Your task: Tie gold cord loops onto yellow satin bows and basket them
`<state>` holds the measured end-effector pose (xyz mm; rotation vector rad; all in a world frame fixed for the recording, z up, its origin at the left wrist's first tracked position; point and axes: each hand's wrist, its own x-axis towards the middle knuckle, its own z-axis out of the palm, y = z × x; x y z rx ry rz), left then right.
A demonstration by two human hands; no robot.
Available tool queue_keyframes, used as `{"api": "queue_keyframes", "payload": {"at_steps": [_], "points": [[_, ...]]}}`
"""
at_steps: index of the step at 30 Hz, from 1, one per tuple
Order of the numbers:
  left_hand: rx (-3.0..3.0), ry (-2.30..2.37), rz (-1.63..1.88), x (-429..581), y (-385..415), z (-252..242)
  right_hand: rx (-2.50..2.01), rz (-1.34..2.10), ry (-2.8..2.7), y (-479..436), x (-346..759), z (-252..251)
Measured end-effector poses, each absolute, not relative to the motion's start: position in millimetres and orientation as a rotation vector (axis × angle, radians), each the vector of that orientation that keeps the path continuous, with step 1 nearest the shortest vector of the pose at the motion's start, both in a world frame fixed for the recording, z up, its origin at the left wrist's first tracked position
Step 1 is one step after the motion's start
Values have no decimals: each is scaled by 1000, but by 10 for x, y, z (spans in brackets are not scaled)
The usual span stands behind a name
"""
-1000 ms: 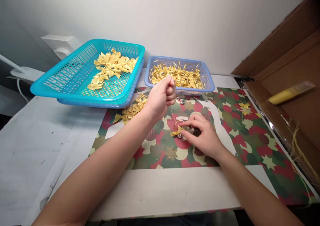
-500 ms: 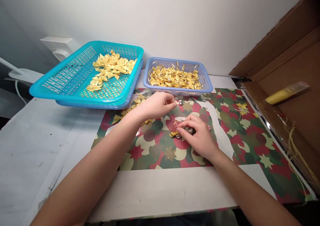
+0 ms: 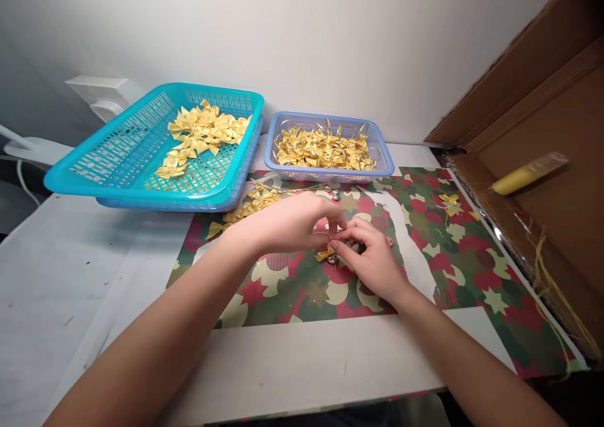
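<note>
left hand [image 3: 292, 222] and right hand [image 3: 372, 260] together in front of purple basket [image 3: 325, 175]; right fingertips clamped on gold bow [image 3: 324, 255], left fingertips pinched shut, touching right hand.

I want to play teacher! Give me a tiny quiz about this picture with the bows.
1. True or false: the left hand and right hand meet beside a small gold bow.
2. The bigger basket is: A turquoise, B red, C black.
3. What colour are the bows piled in it?
Key: 1 true; 2 A; 3 yellow.
</note>
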<state>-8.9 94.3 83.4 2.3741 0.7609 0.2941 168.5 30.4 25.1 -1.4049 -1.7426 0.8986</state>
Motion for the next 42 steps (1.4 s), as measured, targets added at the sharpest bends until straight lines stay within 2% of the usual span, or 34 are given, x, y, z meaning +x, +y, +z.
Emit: {"api": "queue_keyframes", "payload": {"at_steps": [20, 29, 42], "points": [[2508, 877, 349, -37, 919, 815, -1421, 939, -1786, 297, 1689, 223], [2637, 930, 239, -21, 876, 949, -1449, 859, -1831, 297, 1686, 185], [2715, 962, 380, -107, 936, 953, -1560, 826, -1838, 302, 1666, 176]]}}
